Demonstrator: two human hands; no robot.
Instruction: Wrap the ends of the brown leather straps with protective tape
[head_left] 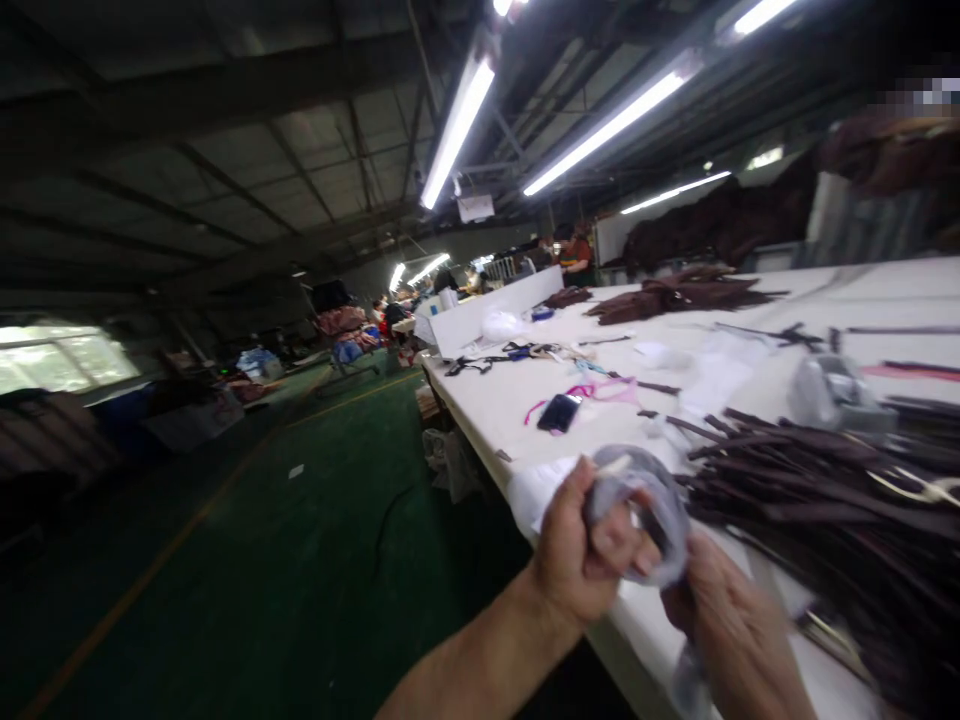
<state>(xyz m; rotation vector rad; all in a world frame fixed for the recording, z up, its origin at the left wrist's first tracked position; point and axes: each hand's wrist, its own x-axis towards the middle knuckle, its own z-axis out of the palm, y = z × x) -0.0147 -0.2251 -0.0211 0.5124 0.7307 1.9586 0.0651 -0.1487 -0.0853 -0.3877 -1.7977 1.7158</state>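
Observation:
A translucent greyish roll, looking like tape (670, 492), is held up over the near edge of the white table (491, 425). My left hand (589, 550) grips its left side, with fingers curled through the middle. On the right side of the roll, my right hand (731, 620) is closed at its rim, with a blurred translucent piece hanging below. Dark brown fabric strips (810, 480) lie in a heap right of my hands. Beyond the roll, a black phone (559, 413) lies beside a pink ribbon (600, 390).
Another translucent roll (832, 390) stands behind the strips. Dark fabric pieces (675, 297) lie farther back on the table. A plastic bag (450, 465) hangs at the table's left side, by the green floor (315, 530). People (576, 255) are in the distance.

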